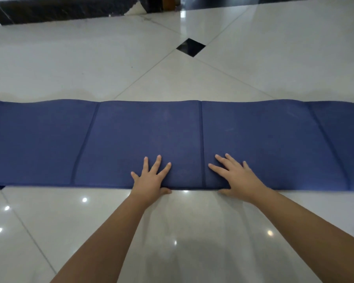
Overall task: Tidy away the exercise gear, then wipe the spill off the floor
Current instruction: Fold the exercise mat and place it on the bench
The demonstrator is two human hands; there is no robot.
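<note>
A long blue exercise mat [147,135] lies flat across the white tiled floor, running out of view on both sides, with fold creases dividing it into panels. My left hand [151,178] rests on its near edge, fingers spread on top and thumb tucked under the edge. My right hand [235,176] holds the same edge just right of a crease, fingers on top and thumb beneath. A faint greyish wavy mark [84,93] runs on the floor along the mat's far edge; I cannot tell whether it is liquid.
Glossy white floor tiles [172,231] with a black diamond inset [190,47] beyond the mat. A dark wall base or step [59,9] runs along the far left. Ceiling lights reflect on the tiles near me.
</note>
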